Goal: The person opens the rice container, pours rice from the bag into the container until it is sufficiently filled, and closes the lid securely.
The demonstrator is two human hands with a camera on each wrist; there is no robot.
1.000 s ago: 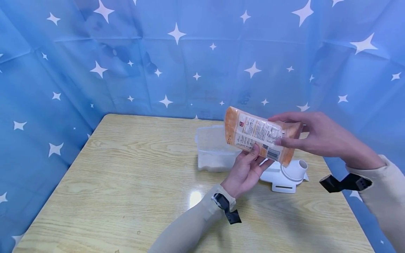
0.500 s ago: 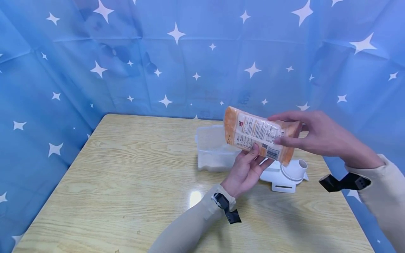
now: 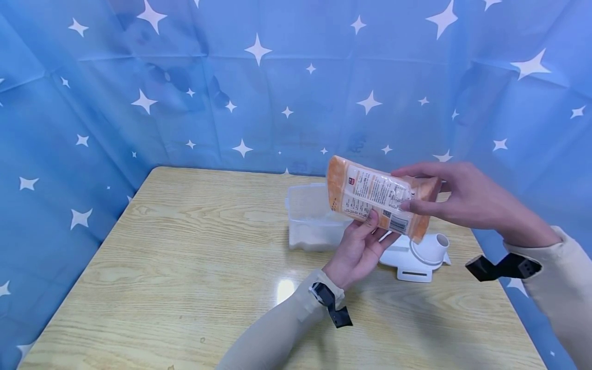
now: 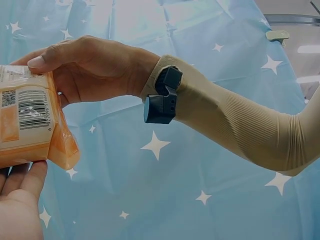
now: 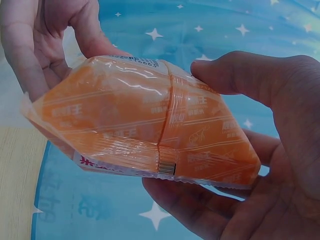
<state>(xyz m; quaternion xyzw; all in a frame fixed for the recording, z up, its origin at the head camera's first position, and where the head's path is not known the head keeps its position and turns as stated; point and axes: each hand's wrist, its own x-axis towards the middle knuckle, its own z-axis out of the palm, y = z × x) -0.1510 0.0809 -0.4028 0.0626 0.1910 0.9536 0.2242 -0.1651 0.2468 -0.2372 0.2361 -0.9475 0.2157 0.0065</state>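
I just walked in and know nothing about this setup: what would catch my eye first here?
An orange packet, held in the air between both hands: the left hand grips it from below, the right hand pinches its right end. Behind it on the wooden table stands a clear tub, all before a blue starred cloth.

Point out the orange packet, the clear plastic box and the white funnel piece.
orange packet (image 3: 370,198): head view, printed label face.
clear plastic box (image 3: 307,216): head view, front wall.
white funnel piece (image 3: 427,252): head view, round collar.

Two hands are up, the left hand (image 3: 358,252) and the right hand (image 3: 467,198), with one orange packet (image 3: 376,198) between them; on one wooden table (image 3: 185,257) sit one clear tub (image 3: 311,218) and, seemingly, one white lid (image 3: 418,254)
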